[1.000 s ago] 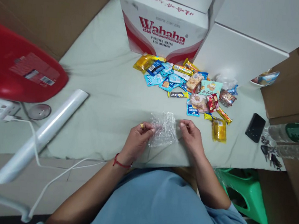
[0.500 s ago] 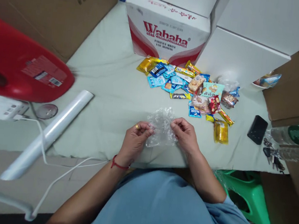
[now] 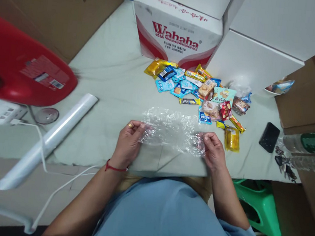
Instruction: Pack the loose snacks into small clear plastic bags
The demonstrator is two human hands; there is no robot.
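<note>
A crinkled clear plastic bag (image 3: 173,129) is stretched wide between both my hands, just above the pale green cloth of the table (image 3: 112,90). My left hand (image 3: 128,142) pinches its left end; a ring shows on one finger and a red string circles the wrist. My right hand (image 3: 213,151) pinches the right end. Beyond the bag lies a pile of small snack packets (image 3: 197,94) in blue, yellow and orange wrappers.
A Wahaha water carton (image 3: 178,33) and white boxes (image 3: 255,57) stand behind the snacks. A roll of clear film (image 3: 49,140) and a red plastic stool (image 3: 21,64) are at left. A black phone (image 3: 269,136), keys (image 3: 284,166) and bottles (image 3: 311,141) are at right, a green stool (image 3: 261,205) below.
My hands have moved apart, pulling the bunched plastic bag out into a wide flat sheet. The left hand went left and the right hand went right.
</note>
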